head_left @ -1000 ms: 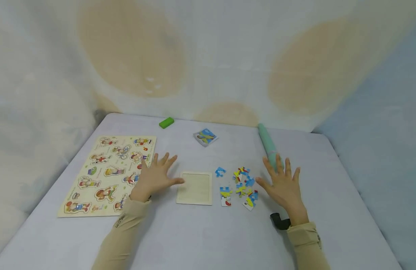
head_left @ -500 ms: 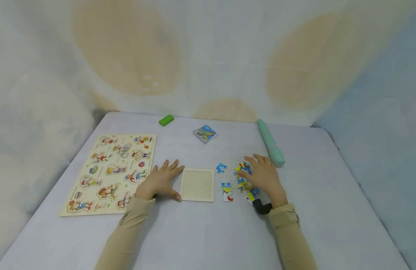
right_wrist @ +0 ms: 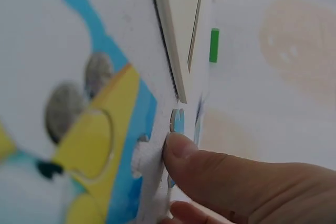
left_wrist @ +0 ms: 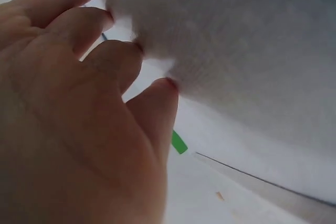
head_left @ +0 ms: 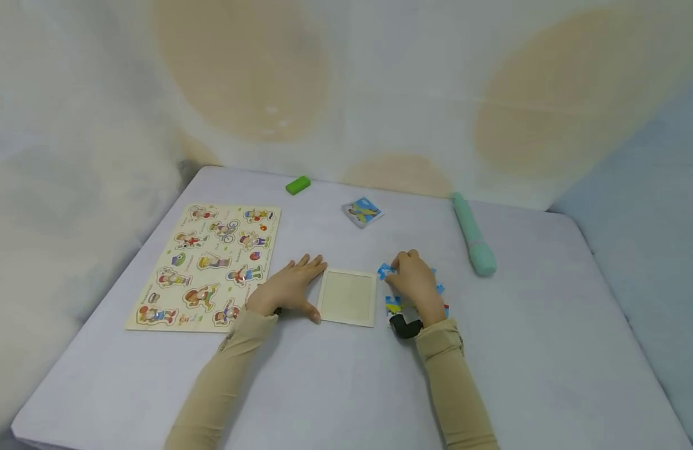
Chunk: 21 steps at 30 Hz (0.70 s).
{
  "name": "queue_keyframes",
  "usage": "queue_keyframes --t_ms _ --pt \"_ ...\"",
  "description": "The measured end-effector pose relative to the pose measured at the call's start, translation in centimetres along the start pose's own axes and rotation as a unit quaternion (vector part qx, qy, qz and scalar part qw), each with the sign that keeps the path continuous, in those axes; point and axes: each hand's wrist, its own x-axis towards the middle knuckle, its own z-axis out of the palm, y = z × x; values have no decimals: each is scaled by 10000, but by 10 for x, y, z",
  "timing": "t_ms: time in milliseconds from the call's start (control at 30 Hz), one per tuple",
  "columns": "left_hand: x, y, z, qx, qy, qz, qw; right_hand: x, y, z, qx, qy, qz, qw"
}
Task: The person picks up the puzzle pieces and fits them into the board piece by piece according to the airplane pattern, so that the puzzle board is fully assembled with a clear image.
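Observation:
My left hand (head_left: 288,287) rests on the table with spread fingers, index fingertip and thumb right at the left edge of a small wooden puzzle frame (head_left: 348,297). My right hand (head_left: 415,281) is right of the frame, thumb and fingers pinching a blue jigsaw piece (head_left: 384,270). In the right wrist view, the thumb lies on that blue piece (right_wrist: 179,121), and joined yellow-and-blue pieces (right_wrist: 115,129) lie close by. More jigsaw pieces (head_left: 393,305) are partly hidden under the right hand. In the left wrist view, the left fingertips (left_wrist: 168,85) press on the white cloth.
A large wooden board (head_left: 206,275) with sports figures lies at the left. Farther back are a green block (head_left: 298,185), a small picture card (head_left: 363,212) and a mint-green rolled thing (head_left: 475,237). A black curved object (head_left: 405,326) sits at the right wrist.
Both hands have come down from a raised, spread pose. The left now rests by the frame; the right has moved left over the loose pieces and pinches the blue one. The head view has shifted.

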Motion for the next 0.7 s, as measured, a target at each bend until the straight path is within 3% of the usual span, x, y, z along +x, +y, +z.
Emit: queue_keyframes --t_ms 333,700 --pt "2 2 0 35 46 37 10000 2 5 -1 848 161 -519 9949" --pt "0 4 0 -37 8 4 10000 2 6 0 1161 170 -589 9913"
